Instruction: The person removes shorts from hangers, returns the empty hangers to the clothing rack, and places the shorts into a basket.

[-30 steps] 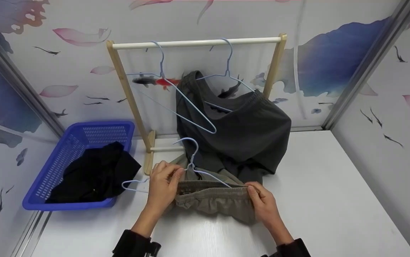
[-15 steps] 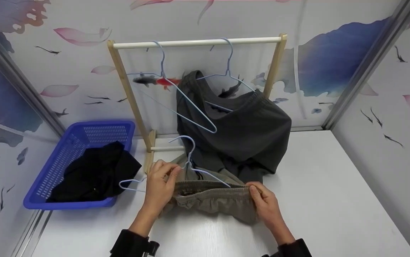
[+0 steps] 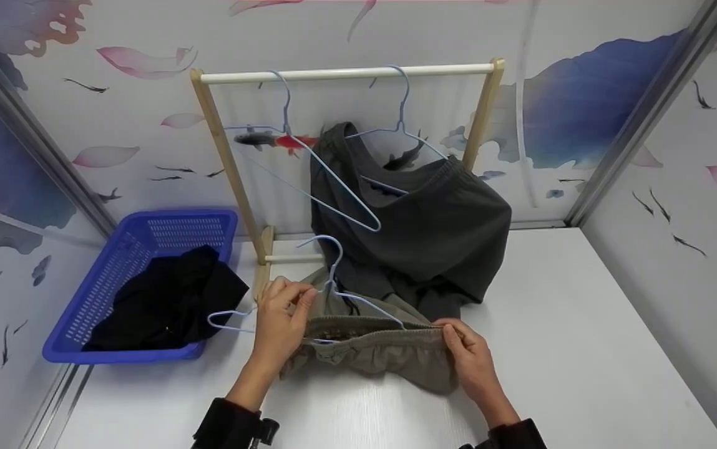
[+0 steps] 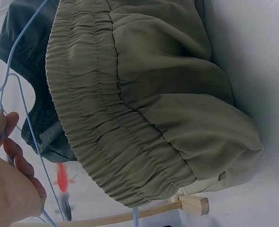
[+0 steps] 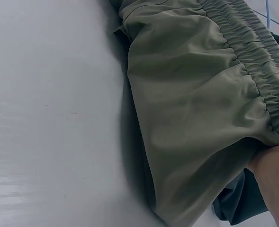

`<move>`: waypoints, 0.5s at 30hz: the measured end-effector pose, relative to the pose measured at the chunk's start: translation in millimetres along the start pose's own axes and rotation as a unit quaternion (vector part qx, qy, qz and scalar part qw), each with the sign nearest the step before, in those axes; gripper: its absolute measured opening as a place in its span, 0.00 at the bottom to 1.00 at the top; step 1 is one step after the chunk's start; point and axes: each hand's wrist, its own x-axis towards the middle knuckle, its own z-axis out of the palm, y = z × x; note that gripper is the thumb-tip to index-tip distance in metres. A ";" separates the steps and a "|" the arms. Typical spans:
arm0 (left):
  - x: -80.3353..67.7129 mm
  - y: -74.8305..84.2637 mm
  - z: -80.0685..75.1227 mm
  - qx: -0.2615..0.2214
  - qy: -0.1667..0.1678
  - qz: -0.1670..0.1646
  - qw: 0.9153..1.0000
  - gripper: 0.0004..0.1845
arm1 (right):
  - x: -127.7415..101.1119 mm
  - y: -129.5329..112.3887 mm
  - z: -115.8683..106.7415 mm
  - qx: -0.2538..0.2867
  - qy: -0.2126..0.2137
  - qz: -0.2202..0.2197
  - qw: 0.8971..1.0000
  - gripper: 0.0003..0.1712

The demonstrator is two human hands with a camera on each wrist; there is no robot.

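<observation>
In the head view, my left hand pinches a light blue wire hanger just under its hook. The hanger's right arm is inside the gathered waistband of olive pants; its left end sticks out past my left hand. With thumb and fingers, my right hand grips the waistband's right end. In the left wrist view, fingers of the left hand curl around the hanger wire, apart from the elastic waistband. The right wrist view has the right hand at the waistband's edge, its fingers hidden by cloth.
Behind stands a wooden rack with a white rail. From it hang a bare blue hanger and dark grey pants on another hanger. At left, a blue basket holds a black garment. White table lies underneath.
My left hand and the hanger have shifted slightly left. My right hand has moved a little right with its end of the waistband, which is stretched slightly wider.
</observation>
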 end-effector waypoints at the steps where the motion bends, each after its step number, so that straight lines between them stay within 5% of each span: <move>1: 0.1 -0.2 0.3 0.000 0.000 0.002 1.000 0.04 | -0.1 0.8 -0.5 0.006 0.000 0.007 1.000 0.17; 15: 1.0 -0.7 -0.9 -0.003 -0.001 0.009 1.000 0.04 | -0.5 8.0 -4.8 0.071 0.006 0.047 0.996 0.22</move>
